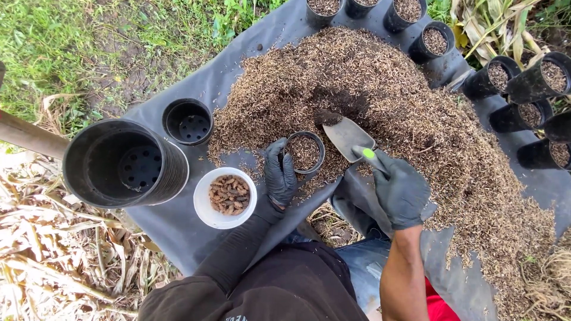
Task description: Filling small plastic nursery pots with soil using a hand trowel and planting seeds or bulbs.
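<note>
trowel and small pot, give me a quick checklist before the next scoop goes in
1. Left hand steadies the small black pot: ok, gloved fingers grip its rim.
2. Right hand holds the trowel: ok, closed around the handle.
3. Trowel blade beside the pot rim: ok.
4. Blade loaded: partly, only a little mix at its tip.
5. Room left in the pot: cannot tell; mix shows inside, depth unclear.
6. White bowl of brown pieces clear of the hands: ok, beside the left wrist, apart.
</note>
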